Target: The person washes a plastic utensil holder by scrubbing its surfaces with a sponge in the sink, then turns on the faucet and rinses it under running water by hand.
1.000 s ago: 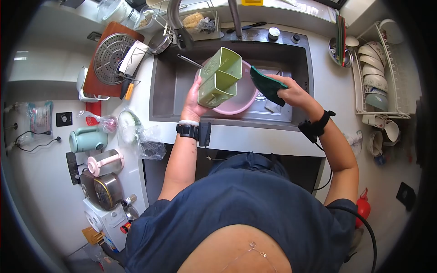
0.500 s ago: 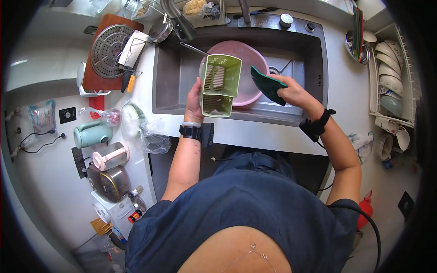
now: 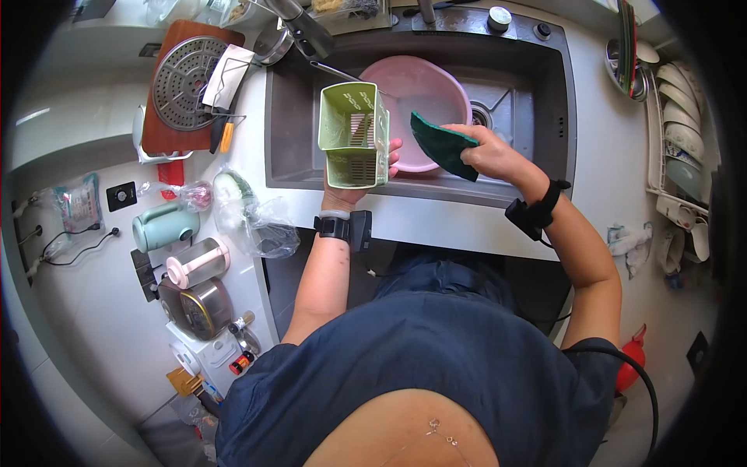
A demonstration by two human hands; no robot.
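My left hand (image 3: 348, 196) grips a green two-compartment utensil holder (image 3: 352, 152) from beneath and along its right side, its open top facing up toward me. Slots show in the holder's walls and base. In my right hand (image 3: 496, 161) a dark green scouring pad (image 3: 442, 145) is pinched between thumb and fingers, bent into a curve. The pad is apart from the holder, to its right. Below both lies a pink basin (image 3: 426, 78) in the grey sink (image 3: 299, 101), with what looks like water in it. A thin metal handle (image 3: 333, 71) rests over the basin's rim.
The faucet (image 3: 306, 39) hangs over the sink's back left. On the left counter are a cutting board (image 3: 159, 128) with a round steamer plate (image 3: 177, 86), plastic bags (image 3: 264, 229) and a mint kettle (image 3: 165, 227). At right, a dish rack (image 3: 655, 156) holds several bowls.
The utensil holder has turned in my left hand and shifted left; fingers now show on its right side. The scouring pad has moved a little to the left. The view has shifted slightly.
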